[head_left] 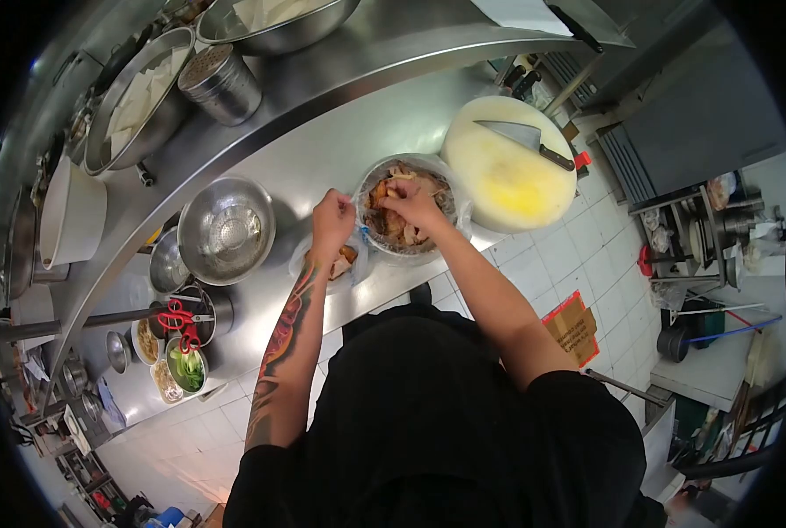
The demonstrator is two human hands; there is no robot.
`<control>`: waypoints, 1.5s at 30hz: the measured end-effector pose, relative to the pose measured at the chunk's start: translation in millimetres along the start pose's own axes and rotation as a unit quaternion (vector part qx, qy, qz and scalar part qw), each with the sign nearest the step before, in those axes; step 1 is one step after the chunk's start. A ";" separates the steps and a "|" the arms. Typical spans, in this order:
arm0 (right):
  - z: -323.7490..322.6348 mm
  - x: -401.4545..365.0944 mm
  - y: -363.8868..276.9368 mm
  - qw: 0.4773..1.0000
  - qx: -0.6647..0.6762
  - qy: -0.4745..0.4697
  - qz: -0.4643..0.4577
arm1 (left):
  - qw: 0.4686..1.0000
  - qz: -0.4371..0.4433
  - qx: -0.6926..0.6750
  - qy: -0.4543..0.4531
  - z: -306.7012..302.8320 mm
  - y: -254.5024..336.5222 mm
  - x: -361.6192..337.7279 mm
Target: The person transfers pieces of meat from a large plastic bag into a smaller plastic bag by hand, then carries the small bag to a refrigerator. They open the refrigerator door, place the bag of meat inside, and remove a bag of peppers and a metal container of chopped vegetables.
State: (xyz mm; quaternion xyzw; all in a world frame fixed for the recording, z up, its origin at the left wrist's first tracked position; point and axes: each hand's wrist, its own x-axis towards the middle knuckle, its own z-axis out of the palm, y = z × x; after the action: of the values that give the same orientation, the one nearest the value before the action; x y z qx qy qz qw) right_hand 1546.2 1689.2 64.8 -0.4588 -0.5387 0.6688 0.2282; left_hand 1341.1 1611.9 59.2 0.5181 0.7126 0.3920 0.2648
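A metal bowl lined with clear plastic stands on the steel counter, holding browned pieces of cooked meat. My right hand reaches into it, fingers closed round a piece of meat. Just left of the bowl, my left hand is raised with its fingers curled together; whether anything is between them cannot be made out. Below that hand, partly hidden by my wrist, a clear plastic bag with some meat pieces lies on the counter.
A round cutting board with a cleaver lies right of the bowl. Leftward are a metal colander bowl, red scissors and a container of greens. A steel shelf with bowls runs above the counter.
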 end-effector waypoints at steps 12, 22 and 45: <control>-37.8 -36.6 -13.2 0.945 -0.274 0.117 -0.135 | 0.991 0.087 0.051 0.085 -90.3 0.6 -49.0; -2.1 -38.6 0.0 0.737 -0.611 -0.027 -0.286 | 0.994 0.061 0.018 0.088 -90.5 9.4 -102.1; 13.6 -59.9 -19.5 0.974 -0.115 -0.012 -0.194 | 0.989 -0.075 -0.048 0.118 -78.3 -57.9 -131.2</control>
State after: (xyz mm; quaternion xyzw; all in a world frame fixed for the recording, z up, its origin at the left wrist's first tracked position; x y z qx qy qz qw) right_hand 1559.3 1640.5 104.9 -0.3607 -0.6935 0.5506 0.2931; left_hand 1291.4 1456.5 50.4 0.4006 0.7559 0.4630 0.2319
